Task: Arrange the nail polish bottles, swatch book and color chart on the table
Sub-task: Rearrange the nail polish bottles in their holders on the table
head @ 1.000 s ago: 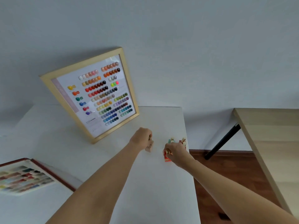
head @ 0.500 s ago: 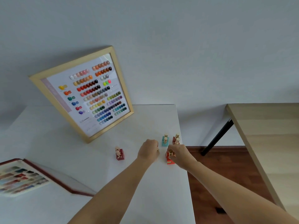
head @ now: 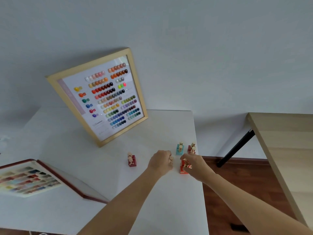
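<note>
Nearest, at the left edge of the white desk (head: 50, 209), the swatch book (head: 30, 178) lies open with its rows of colour chips facing up and its dark red cover spread out to the right. Further in, both bare forearms reach toward the desk's right side. The left hand (head: 160, 162) is curled into a loose fist resting on the desk; a pale cap tip shows at its knuckles, but whether its grip is clamped on a bottle cannot be told. Just beside it, the right hand (head: 194, 164) has its fingers pinched on the gold cap of the red bottle (head: 183, 168), which stands on the desk near the right edge. Left of the hands, a dark red bottle (head: 131, 160) stands alone. Just beyond the hands stand a teal bottle (head: 179, 148) and a maroon bottle (head: 191, 148), side by side. Farthest back, the wood-framed color chart (head: 105, 97) stands tilted against the wall (head: 186, 39).
</note>
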### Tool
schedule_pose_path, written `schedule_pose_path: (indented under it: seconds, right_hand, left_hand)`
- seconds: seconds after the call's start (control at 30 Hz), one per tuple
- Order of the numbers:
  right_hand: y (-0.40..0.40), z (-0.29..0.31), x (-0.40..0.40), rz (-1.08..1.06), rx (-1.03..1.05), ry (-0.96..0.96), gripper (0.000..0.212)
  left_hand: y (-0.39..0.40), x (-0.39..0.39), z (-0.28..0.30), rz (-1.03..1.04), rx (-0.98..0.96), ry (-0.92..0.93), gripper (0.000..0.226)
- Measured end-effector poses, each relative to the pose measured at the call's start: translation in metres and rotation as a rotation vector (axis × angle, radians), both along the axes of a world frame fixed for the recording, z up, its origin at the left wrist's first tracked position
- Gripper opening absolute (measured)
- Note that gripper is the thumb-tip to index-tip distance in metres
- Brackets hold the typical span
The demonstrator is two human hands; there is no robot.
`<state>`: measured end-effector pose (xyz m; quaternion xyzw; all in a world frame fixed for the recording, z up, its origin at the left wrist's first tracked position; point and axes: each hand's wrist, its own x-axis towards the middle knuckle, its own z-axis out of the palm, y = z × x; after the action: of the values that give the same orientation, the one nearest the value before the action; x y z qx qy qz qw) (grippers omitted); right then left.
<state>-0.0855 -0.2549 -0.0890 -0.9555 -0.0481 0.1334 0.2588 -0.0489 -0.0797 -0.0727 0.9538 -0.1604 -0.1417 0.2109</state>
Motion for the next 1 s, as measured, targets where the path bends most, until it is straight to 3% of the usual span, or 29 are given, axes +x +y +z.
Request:
schedule_pose_path:
  seconds: [0.13, 0.3, 0.43, 0.57, 0.7, 1.0]
  right_hand:
    - [0.0, -0.004, -0.004, -0.024, 0.026, -0.003, 0.051]
    - [0.005, -0.018, -0.024, -0.16, 0.078, -0.093, 0.084]
    - [0.022, -0.047, -0.056, -0.417, 0.001, -0.135, 0.081]
    - [0.043, -0.077, -0.085, -0.421, -0.136, 0.002, 0.078]
    - [0.056, -0.095, -0.096, -0.318, -0.283, 0.06, 0.079]
    - [0.058, -0.104, -0.097, -0.317, -0.356, 0.059, 0.081]
  left_hand:
    - [0.027, 0.001, 0.003, 0.013, -0.053, 0.022, 0.063]
    - [0.072, 0.004, -0.004, 0.255, -0.059, -0.244, 0.07]
    - [0.099, 0.01, -0.016, 0.435, -0.02, -0.16, 0.076]
    - [0.109, 0.012, -0.031, 0.449, -0.059, -0.014, 0.056]
    - [0.111, 0.014, -0.041, 0.471, -0.1, -0.007, 0.047]
    - [0.119, 0.021, -0.045, 0.413, -0.158, -0.033, 0.027]
